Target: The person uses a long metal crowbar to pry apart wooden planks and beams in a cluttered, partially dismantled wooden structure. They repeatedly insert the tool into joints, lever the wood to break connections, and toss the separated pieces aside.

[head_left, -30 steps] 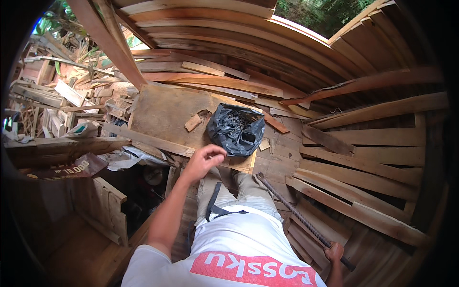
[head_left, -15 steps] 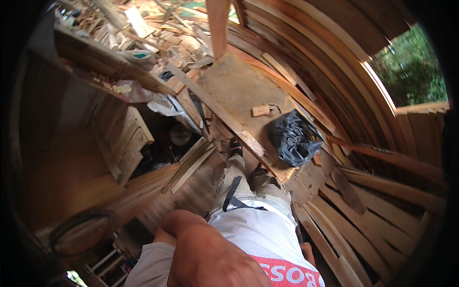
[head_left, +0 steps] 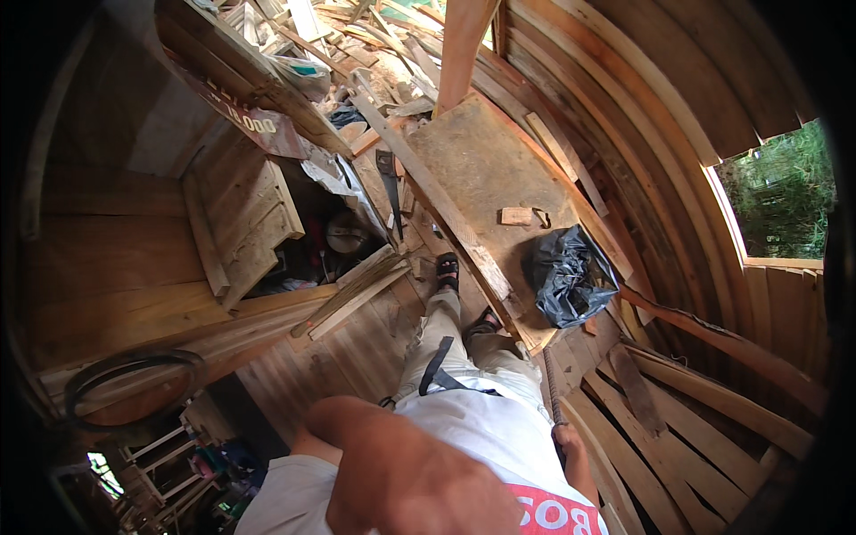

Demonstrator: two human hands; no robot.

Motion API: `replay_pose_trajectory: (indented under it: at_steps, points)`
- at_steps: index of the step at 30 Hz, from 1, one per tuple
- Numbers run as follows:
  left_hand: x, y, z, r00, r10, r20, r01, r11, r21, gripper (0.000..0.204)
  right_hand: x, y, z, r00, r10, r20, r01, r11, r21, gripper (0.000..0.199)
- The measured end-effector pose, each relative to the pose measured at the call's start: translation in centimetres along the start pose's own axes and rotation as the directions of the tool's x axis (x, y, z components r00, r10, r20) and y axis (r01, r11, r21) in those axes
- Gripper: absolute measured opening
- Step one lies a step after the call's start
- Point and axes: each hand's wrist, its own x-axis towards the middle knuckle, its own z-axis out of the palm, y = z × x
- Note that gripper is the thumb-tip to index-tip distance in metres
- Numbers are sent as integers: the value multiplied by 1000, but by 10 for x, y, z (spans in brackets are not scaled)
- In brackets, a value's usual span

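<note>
My left hand (head_left: pixel 419 486) is raised close in front of my chest, large in the picture. It bends across my white shirt, and its fingers are hidden from view. Down by my right hip, my right hand (head_left: pixel 568 439) is closed round a dark ribbed rod (head_left: pixel 553 383), which points forward past my leg. Ahead of my feet stands a low wooden bench (head_left: pixel 459 169) with a worn top. A crumpled black plastic bag (head_left: pixel 571 281) and a small wood block (head_left: pixel 515 216) lie on it. Left of the bench a handsaw (head_left: pixel 390 187) rests near a long plank.
Scrap wood (head_left: pixel 357 45) is heaped at the far end. Loose boards (head_left: pixel 660 446) lie along the right, below a curved plank wall (head_left: pixel 624 116). On the left are a wooden cabinet-like opening (head_left: pixel 330 241) and a coiled black hose or cable (head_left: pixel 134 383).
The view has shifted, so the bench and bag sit lower and further right. My right hand and the rod show more fully. My left hand stays raised before my chest.
</note>
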Motion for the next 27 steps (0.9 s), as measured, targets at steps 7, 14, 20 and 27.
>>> replay_pose_trajectory:
  at_steps: [7, 14, 20, 27]
  points:
    - [-159, -104, -92, 101, -360, -928, 748, 642, -168, 30, 15, -1, 13, 999, 37, -30, -38, 998, -39, 22]
    - [-361, -206, -166, -395, 108, -912, 905, 217, -366, 61, -5, -8, 25, 988, 145, 52, -147, 989, 25, 38]
    - [-323, -212, -199, -664, 43, -747, 724, 286, -627, 81, 12, 66, 51, 992, 106, 67, -116, 981, 157, 26]
    - [-310, -196, -205, -573, -213, -791, 521, 651, -552, 52, -4, 96, 61, 995, 60, 82, -79, 963, 258, 27]
